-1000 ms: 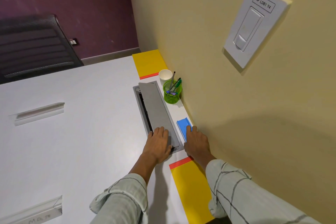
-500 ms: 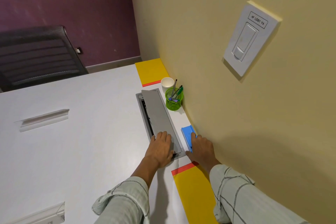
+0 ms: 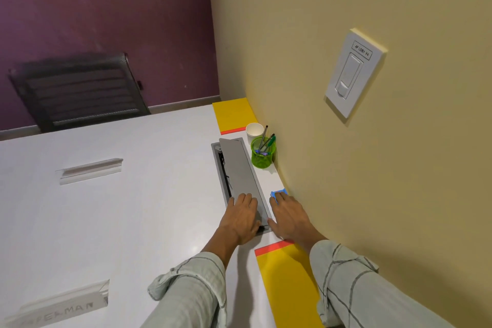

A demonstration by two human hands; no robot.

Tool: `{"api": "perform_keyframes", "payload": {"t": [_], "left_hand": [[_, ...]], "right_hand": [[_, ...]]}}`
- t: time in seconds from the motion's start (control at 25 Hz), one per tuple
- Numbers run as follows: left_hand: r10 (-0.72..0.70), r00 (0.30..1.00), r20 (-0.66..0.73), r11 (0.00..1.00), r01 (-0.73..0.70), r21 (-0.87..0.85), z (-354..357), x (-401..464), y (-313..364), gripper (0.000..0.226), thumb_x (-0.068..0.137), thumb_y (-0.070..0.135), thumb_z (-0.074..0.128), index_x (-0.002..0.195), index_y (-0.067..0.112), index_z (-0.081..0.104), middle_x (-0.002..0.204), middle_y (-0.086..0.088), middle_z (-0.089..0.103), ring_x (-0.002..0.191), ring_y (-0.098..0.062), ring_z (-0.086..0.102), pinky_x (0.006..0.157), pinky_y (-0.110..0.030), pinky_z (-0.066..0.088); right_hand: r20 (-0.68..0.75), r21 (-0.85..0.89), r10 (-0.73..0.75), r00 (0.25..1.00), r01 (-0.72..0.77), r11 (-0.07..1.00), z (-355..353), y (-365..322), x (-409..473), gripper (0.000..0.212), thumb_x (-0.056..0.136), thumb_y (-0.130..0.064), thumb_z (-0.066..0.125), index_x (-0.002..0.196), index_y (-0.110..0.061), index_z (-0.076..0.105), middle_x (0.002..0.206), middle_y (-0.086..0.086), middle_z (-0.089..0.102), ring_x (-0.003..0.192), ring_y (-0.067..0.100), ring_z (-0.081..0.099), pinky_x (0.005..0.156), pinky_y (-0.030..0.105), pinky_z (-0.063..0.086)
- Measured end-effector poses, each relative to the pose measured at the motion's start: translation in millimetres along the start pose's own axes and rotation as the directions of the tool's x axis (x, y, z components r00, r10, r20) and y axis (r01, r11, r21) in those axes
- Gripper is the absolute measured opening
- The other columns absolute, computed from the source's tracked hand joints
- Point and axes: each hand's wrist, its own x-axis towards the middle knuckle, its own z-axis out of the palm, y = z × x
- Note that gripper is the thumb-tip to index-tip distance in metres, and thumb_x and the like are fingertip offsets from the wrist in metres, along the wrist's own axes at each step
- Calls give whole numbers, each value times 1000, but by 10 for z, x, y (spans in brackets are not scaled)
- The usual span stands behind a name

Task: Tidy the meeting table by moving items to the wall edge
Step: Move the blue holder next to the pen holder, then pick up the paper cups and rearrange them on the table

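Fingers, left: straight and together, flat on the near end of the grey lid (image 3: 241,173); nothing gripped.
Fingers, right: extended flat, tips on the blue pad (image 3: 278,192); pressing, not curled round it.
Left hand (image 3: 241,217): palm down on the lid, thumb at the lid's near right corner.
Right hand (image 3: 288,217): palm down on the table strip between lid and wall, thumb side just beside the lid frame.
Blue pad: lies flat right against the wall (image 3: 346,194), mostly hidden under the fingers; only its far end shows.
Green cup (image 3: 261,156): mesh pen holder, upright, close to the wall, just beside the lid's far end; pens stand in it, leaning toward the wall.
Paper cup (image 3: 254,132): white, upright, just behind the green cup, near the wall.
Lid: long grey flap of the cable box, tilted slightly open on its left side, dark gap with cables showing.
Table (image 3: 133,208): white, yellow patches with red edge at the wall side, near and far.
Name plates (image 3: 89,170): two clear ones, well left of the hands.
Chair (image 3: 80,93): black, at the far table edge.
Wall switch (image 3: 355,72): white, labelled, above the hands.
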Motion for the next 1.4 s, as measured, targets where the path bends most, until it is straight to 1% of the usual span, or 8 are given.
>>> {"api": "perform_keyframes", "payload": {"t": [0.08,0.2,0.4,0.72,0.96,1.16,1.28,1.4], "left_hand": [[-22,1000,-14,999,22,44,-45,-127,-31,55,99,44,38,140,8,34,147,-15,36,135,-33,32,115,-52,25],[-101,995,-20,992,102,69,-67,-396,-70,61,101,50,27,144,7,30,151,-15,32,139,-32,27,116,-52,21],[-274,962,2,961,273,51,-74,-1034,-155,74,100,57,13,153,6,13,161,-15,15,149,-32,11,120,-53,11],[-507,854,-119,857,514,39,-252,-2454,-558,81,96,64,11,151,6,20,159,-15,22,147,-31,18,118,-50,17],[-647,716,-262,743,669,-5,-594,-3607,-869,75,97,61,10,152,12,19,160,-12,22,148,-30,18,120,-50,17],[-762,561,-325,593,805,-2,-827,-5151,-1204,74,95,64,12,155,20,12,164,-7,11,150,-31,12,121,-52,12],[-794,487,-364,530,848,-23,-810,-6178,-1368,72,97,61,14,153,16,17,162,-9,18,148,-31,18,120,-52,19],[-829,419,-371,464,885,-39,-679,-7026,-1512,70,99,57,16,152,13,21,159,-11,24,147,-30,22,118,-51,24]], "right_hand": [[-6,37,-72,997,73,997,-74,-85,-19,71,100,-53,37,152,-7,24,159,18,25,147,34,23,121,45,23],[-76,103,-160,984,167,981,-167,-254,-110,74,99,-61,27,151,-8,25,158,16,29,145,32,27,120,45,24],[-128,120,-336,933,351,929,-353,-639,-270,77,98,-64,20,154,-12,21,160,12,26,147,29,24,121,45,20],[-221,101,-565,795,595,797,-931,-1672,-646,73,100,-59,21,155,-10,21,163,11,21,151,27,14,122,45,15],[-339,29,-647,683,695,718,-1641,-2833,-903,70,101,-57,20,155,-12,21,163,11,20,151,28,14,122,46,16],[-399,28,-672,624,741,671,-2065,-4182,-1516,77,94,-68,14,156,-22,14,165,5,11,153,27,8,124,48,9],[-418,18,-705,573,781,624,-2204,-5015,-1950,77,95,-69,17,156,-24,14,166,3,10,153,27,8,122,47,7],[-418,-35,-763,493,830,556,-2344,-5790,-2306,78,94,-69,16,156,-22,15,165,4,13,152,28,11,122,47,9]]}}
